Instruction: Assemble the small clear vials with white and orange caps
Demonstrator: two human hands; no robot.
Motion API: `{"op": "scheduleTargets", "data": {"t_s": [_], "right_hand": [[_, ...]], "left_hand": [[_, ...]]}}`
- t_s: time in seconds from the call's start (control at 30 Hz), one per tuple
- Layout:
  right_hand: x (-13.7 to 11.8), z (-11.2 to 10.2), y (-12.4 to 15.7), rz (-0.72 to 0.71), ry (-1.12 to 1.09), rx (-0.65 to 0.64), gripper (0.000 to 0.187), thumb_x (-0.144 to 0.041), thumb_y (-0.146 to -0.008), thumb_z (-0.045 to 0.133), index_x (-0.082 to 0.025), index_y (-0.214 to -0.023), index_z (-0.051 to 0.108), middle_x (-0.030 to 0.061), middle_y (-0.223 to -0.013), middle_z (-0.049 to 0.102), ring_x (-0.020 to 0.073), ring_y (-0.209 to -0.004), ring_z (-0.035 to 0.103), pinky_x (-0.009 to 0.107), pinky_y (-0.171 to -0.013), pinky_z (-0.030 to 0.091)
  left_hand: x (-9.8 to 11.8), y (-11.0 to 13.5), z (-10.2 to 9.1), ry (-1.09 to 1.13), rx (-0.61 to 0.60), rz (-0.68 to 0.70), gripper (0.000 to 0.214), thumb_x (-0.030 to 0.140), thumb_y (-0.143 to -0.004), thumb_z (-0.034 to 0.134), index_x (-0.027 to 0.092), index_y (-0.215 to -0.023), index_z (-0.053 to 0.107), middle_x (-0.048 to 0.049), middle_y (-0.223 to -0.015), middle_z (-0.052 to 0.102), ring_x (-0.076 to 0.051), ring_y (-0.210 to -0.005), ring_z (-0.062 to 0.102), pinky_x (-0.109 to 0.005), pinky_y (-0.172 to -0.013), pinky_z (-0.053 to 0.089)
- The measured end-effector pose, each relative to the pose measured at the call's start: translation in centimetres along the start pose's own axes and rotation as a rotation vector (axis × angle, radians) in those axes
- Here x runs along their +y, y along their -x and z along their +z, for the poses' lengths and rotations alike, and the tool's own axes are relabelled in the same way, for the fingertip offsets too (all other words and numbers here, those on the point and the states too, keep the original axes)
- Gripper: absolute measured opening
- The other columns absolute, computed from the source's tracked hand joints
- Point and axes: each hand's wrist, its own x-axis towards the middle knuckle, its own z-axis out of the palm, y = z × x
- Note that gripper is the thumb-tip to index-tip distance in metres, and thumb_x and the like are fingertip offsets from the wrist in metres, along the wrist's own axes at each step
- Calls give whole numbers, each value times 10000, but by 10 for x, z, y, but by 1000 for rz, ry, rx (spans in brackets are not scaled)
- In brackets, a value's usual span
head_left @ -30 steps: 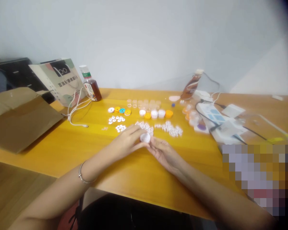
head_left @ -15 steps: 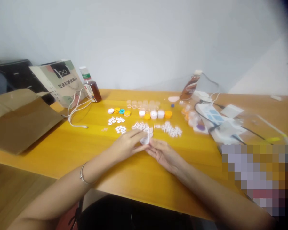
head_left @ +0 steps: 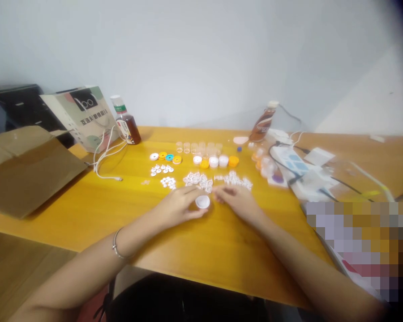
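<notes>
My left hand is closed around the side of a small white round cap, its hollow side facing up. Just to the right, my right hand is apart from the cap, fingers curled and fingertips drawn together; whatever they hold, if anything, is too blurred to make out. Beyond the hands lie two heaps of small white plastic pieces, a left heap and a right heap. Small white disc-like parts lie beyond my left hand, with more stemmed white parts behind them.
Farther back stand a row of coloured caps, several ring-shaped lids and clear cups. A dark drink bottle and a paper bag are left, beside a cardboard box. A second bottle and a power strip are right.
My right hand has let go of the white cap and moved a little right and away from it. The cap stays in my left hand, now more fully visible.
</notes>
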Motion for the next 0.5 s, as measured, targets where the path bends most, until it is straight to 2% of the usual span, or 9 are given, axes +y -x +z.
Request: {"op": "scheduleTargets", "data": {"t_s": [0.07, 0.13, 0.23, 0.3, 0.5], "right_hand": [[6, -14, -10, -190, 325, 253, 250, -419, -773, 569, -202, -801, 691, 52, -766, 654, 194, -714, 558, 359, -713, 438], [16, -24, -19, -350, 630, 358, 265, -384, -801, 538, -177, -870, 689, 98, -837, 624, 238, -810, 537, 399, -772, 416], [28, -27, -28, -403, 946, 359, 268, -311, -826, 507, -186, -1004, 664, 137, -1009, 570, 281, -943, 486, 415, -798, 396], [33, -23, -30, -405, 1060, 343, 267, -281, -839, 491, -212, -1042, 649, 138, -1072, 546, 292, -995, 458, 420, -805, 383], [32, -17, -33, -419, 1154, 294, 228, -238, -848, 475, -209, -923, 689, 134, -1090, 550, 295, -1028, 437, 419, -810, 365]], "left_hand": [[2, -1, 0, 6, -70, -12, 294, 328, -799, 562, 183, -1053, 554, -62, -901, 621, -162, -779, 579, -281, -676, 466], [4, -1, 1, -7, -131, 12, 279, 333, -793, 571, 190, -1033, 566, -51, -855, 624, -162, -749, 572, -285, -673, 450], [7, -2, 5, -22, -186, 58, 262, 364, -799, 576, 185, -990, 580, -42, -820, 623, -160, -730, 564, -284, -671, 434], [8, -3, 8, -25, -196, 68, 296, 409, -801, 571, 176, -984, 579, -46, -834, 622, -165, -751, 567, -284, -680, 436], [6, -3, 14, -3, -171, 78, 411, 500, -794, 535, 165, -1030, 564, -57, -860, 617, -172, -781, 572, -292, -709, 445]]}}
